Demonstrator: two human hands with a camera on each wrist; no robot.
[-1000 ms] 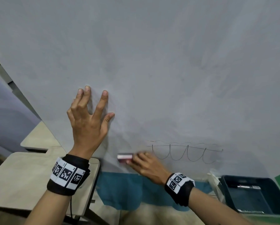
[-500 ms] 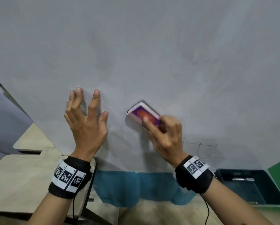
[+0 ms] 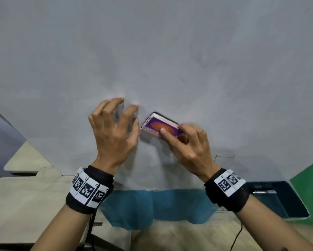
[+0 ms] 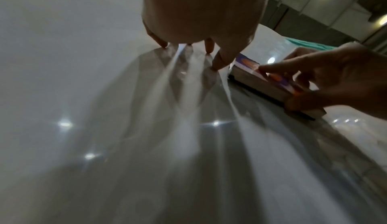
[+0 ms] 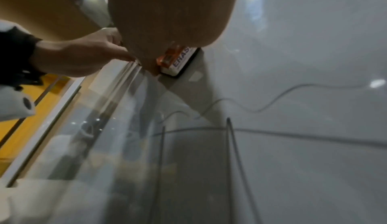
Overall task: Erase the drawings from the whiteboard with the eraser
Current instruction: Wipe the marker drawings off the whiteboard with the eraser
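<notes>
The grey-white whiteboard (image 3: 152,51) fills the head view. My right hand (image 3: 188,145) grips the purple-and-orange eraser (image 3: 155,125), tilted, and presses it flat against the board near the middle. My left hand (image 3: 114,131) is just left of the eraser, fingers arched, with only the fingertips (image 4: 217,63) on the board; it holds nothing. Faint drawn lines (image 3: 224,156) show low on the board to the right of my right hand. In the right wrist view, curved and straight pen lines (image 5: 230,144) lie below the eraser (image 5: 180,60).
A dark teal bin (image 3: 279,200) holding a marker (image 3: 264,192) sits at the lower right, with a green surface (image 3: 311,178) beside it. Beige desks (image 3: 16,205) stand at the lower left. A blue patch (image 3: 152,205) lies below the board's bottom edge.
My right hand carried the eraser up from the board's lower edge and turned it. The left hand shifted right beside it, fingers going from flat to arched. The scalloped drawing is mostly gone from view.
</notes>
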